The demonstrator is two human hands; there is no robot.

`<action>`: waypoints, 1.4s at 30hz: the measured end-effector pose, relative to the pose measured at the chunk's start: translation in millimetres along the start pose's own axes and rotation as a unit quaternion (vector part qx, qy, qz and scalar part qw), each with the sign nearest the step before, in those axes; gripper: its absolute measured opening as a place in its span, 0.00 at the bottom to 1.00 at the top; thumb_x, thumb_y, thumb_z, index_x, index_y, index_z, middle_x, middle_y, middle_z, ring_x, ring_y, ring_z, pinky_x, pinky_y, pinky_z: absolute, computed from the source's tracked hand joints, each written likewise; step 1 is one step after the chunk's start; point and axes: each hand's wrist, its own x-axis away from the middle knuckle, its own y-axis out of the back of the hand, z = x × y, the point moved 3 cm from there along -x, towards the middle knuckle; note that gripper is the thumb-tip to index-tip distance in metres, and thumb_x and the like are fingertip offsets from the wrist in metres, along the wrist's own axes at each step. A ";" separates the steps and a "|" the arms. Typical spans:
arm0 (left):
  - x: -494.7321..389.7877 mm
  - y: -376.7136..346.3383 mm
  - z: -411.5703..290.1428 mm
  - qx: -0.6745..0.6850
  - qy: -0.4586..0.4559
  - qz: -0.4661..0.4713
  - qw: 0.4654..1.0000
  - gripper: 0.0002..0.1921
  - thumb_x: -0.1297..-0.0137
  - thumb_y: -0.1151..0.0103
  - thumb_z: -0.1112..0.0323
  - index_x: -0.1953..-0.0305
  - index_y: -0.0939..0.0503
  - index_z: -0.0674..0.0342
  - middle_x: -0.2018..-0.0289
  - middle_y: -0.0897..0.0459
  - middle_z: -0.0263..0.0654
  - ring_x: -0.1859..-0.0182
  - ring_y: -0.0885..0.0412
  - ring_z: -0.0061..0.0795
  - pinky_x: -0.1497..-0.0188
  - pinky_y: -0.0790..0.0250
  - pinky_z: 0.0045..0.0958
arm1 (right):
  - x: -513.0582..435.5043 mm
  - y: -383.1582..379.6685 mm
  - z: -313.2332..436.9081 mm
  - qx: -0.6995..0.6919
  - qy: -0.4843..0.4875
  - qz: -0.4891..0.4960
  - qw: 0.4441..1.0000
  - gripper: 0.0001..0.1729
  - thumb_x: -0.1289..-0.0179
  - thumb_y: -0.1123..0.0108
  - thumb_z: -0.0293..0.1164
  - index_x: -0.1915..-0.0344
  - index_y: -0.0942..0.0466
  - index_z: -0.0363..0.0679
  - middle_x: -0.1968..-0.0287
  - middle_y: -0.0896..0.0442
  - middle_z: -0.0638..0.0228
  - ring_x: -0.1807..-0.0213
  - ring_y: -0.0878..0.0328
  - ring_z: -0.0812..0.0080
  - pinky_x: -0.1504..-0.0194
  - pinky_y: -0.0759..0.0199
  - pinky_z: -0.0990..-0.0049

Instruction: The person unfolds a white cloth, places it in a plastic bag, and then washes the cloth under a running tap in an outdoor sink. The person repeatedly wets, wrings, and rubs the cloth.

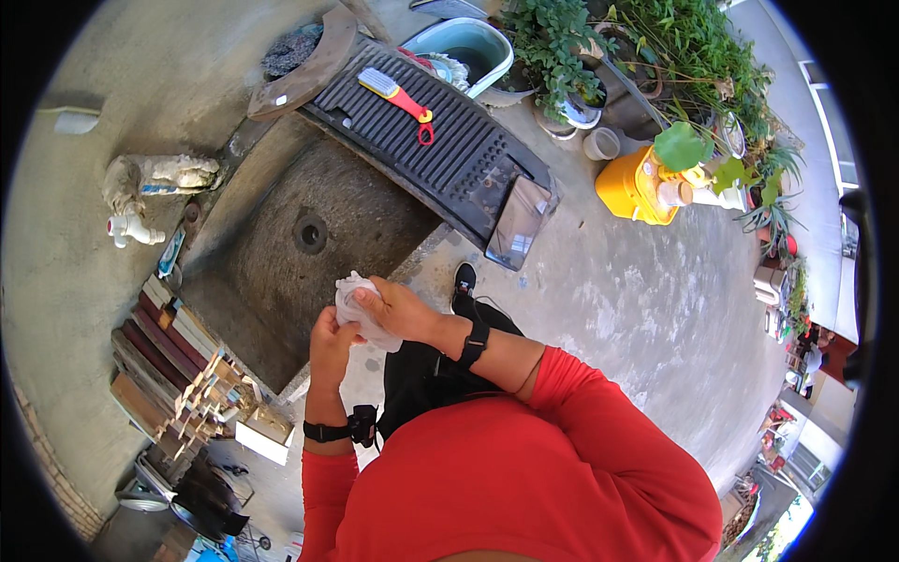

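A crumpled white cloth [372, 324] is held between my two hands, over the near edge of a stone sink [281, 295]. My right hand [404, 309] grips it from the right, thumb laid across its top. On the cloth's lower left side, my left hand [336, 344] pinches it with thumb and fingers. Beyond my hands the sink's round drain hole [310, 234] shows. A red and yellow scrubbing brush [397, 98] lies on the dark ribbed washboard slab [421, 140] along the sink's far side. A smartphone [518, 221] rests at that slab's right end.
A wrapped pipe with a white tap [133, 229] stands out from the left wall. Stacked wood [168, 344] lies left of the sink. Behind the washboard is a light blue tub [484, 49]. A yellow bucket [628, 190] and potted plants [555, 56] stand at the back right.
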 end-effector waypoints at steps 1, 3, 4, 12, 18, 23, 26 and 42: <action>-2.7 4.5 2.9 -0.033 0.028 -0.032 0.999 0.11 0.39 0.48 0.75 0.55 0.28 0.67 0.63 0.20 0.37 0.65 0.21 0.23 0.62 0.25 0.27 | -0.4 2.7 0.4 0.013 -0.004 -0.006 1.000 0.25 0.30 0.52 0.49 0.56 0.29 0.35 0.65 0.20 0.48 0.62 0.21 0.48 0.60 0.30 0.61; -7.8 9.1 4.4 0.173 -0.008 -0.034 0.984 0.10 0.39 0.50 0.77 0.55 0.28 0.66 0.61 0.20 0.39 0.62 0.21 0.26 0.59 0.25 0.28 | -0.6 6.4 3.1 0.041 -0.008 0.002 0.999 0.23 0.30 0.50 0.47 0.56 0.29 0.35 0.66 0.20 0.50 0.64 0.21 0.52 0.61 0.30 0.63; -9.3 12.0 6.2 0.274 -0.012 -0.047 0.960 0.10 0.39 0.51 0.77 0.55 0.29 0.66 0.60 0.20 0.40 0.61 0.20 0.28 0.57 0.26 0.29 | 0.1 8.0 4.9 0.055 -0.008 0.015 0.998 0.23 0.30 0.49 0.46 0.56 0.29 0.35 0.67 0.20 0.50 0.64 0.21 0.52 0.61 0.30 0.63; -15.2 24.1 5.6 0.040 -0.126 -0.127 0.983 0.07 0.33 0.56 0.75 0.55 0.30 0.61 0.63 0.22 0.35 0.68 0.23 0.21 0.70 0.29 0.23 | 3.2 7.1 10.8 0.036 0.075 0.017 0.996 0.18 0.40 0.45 0.28 0.50 0.34 0.34 0.58 0.22 0.44 0.55 0.24 0.43 0.56 0.30 0.59; -10.4 25.6 8.3 0.151 -0.004 -0.002 0.989 0.10 0.30 0.59 0.73 0.49 0.32 0.60 0.65 0.22 0.35 0.71 0.26 0.18 0.78 0.35 0.20 | -6.0 8.9 5.1 0.069 0.106 -0.063 0.990 0.21 0.39 0.44 0.30 0.48 0.34 0.35 0.55 0.23 0.45 0.54 0.25 0.43 0.55 0.29 0.59; -10.3 30.1 6.8 0.110 0.040 0.093 0.989 0.15 0.28 0.58 0.69 0.43 0.36 0.61 0.57 0.21 0.38 0.62 0.22 0.23 0.65 0.28 0.23 | -1.8 14.1 2.5 0.099 -0.067 0.028 0.992 0.20 0.39 0.42 0.37 0.52 0.32 0.37 0.54 0.25 0.47 0.55 0.26 0.42 0.58 0.28 0.58; -12.4 25.8 6.4 0.116 0.051 0.062 0.990 0.21 0.27 0.56 0.62 0.36 0.40 0.61 0.45 0.27 0.41 0.46 0.26 0.30 0.50 0.28 0.34 | 4.3 17.3 21.3 0.166 0.046 -0.122 0.977 0.21 0.39 0.41 0.38 0.52 0.33 0.38 0.55 0.26 0.49 0.56 0.25 0.44 0.59 0.28 0.57; -7.8 -27.0 -7.6 0.373 0.023 0.095 0.923 0.23 0.27 0.60 0.50 0.53 0.26 0.66 0.58 0.19 0.42 0.54 0.21 0.40 0.47 0.29 0.34 | 12.5 -35.9 35.3 0.067 0.130 -0.086 0.986 0.21 0.35 0.49 0.42 0.62 0.31 0.31 0.70 0.23 0.44 0.67 0.25 0.41 0.64 0.34 0.51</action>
